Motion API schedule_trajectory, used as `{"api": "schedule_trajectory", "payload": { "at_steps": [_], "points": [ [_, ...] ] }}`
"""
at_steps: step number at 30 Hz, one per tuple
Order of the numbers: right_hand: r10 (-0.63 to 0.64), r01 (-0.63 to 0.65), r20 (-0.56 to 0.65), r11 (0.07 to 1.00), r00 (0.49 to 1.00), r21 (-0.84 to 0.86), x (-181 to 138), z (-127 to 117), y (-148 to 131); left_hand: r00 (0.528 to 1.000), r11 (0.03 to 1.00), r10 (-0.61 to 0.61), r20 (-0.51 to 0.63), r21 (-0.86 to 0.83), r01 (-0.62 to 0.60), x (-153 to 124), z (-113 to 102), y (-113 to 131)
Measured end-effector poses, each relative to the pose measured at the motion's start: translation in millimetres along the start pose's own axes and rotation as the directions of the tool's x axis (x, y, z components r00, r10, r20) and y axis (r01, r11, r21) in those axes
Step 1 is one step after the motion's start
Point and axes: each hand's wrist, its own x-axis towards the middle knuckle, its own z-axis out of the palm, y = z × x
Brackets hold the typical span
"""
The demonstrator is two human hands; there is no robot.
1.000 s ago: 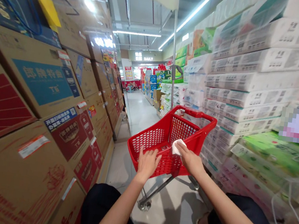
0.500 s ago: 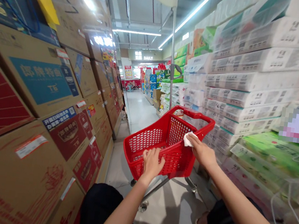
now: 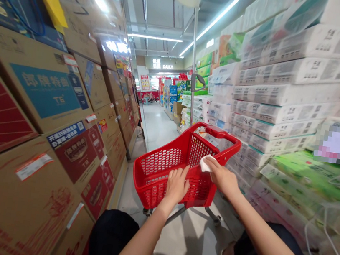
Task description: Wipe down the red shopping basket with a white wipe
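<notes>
Red cart (image 3: 198, 187) slants lengthwise, nose near-left; right fingers (image 3: 214, 169) clamp white cloth (image 3: 203, 166), left fingers (image 3: 178, 177) rest apart.

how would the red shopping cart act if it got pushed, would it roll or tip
The red shopping cart would probably roll readily, since it stands on small wheels. Its basket walls are full of holes, so it may be light for its size. They hold their shape, suggesting fairly stiff plastic.

A pale, glossy floor (image 3: 191, 248) bears the red shopping cart (image 3: 194, 184), standing on small wheels (image 3: 216, 221).
</notes>
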Motion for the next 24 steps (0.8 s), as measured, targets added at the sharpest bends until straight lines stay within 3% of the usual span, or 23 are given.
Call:
{"api": "schedule_trajectory", "payload": {
  "at_steps": [4, 7, 12, 15, 20, 24],
  "points": [
    [0.076, -0.077, -0.045, 0.997, 0.996, -0.009, 3.3, -5.9, 14.9, 1.0, 1.0, -0.016, -0.019, 0.011, 0.017, -0.6, 1.4, -0.2],
    [0.074, -0.074, -0.011, 0.997, 0.997, 0.003, 0.3, 3.7, -3.5, 1.0, 1.0, -0.022, -0.019, 0.019, 0.023, -0.1, 4.2, 3.3],
    [-0.052, 0.05, 0.042, 0.997, 0.998, 0.056, -7.8, 18.3, -35.6, 1.0, 1.0, 0.016, 0.009, 0.02, -0.017, -0.5, 5.3, 4.1],
    [-0.051, 0.048, 0.041, 0.997, 0.998, 0.054, -5.1, 11.6, -22.4, 0.999, 0.999, 0.046, 0.014, 0.016, -0.047, -1.2, 2.8, 2.0],
    [0.086, -0.086, -0.014, 0.996, 0.996, 0.024, 7.3, -6.9, 16.5, 0.998, 0.998, 0.058, 0.015, 0.021, -0.058, 0.5, 2.1, 3.2],
    [0.095, -0.095, -0.008, 0.995, 0.995, 0.018, 5.1, -0.4, 6.3, 0.999, 0.999, 0.042, 0.014, 0.032, -0.043, 3.2, 5.5, 9.8]
  ]
}}
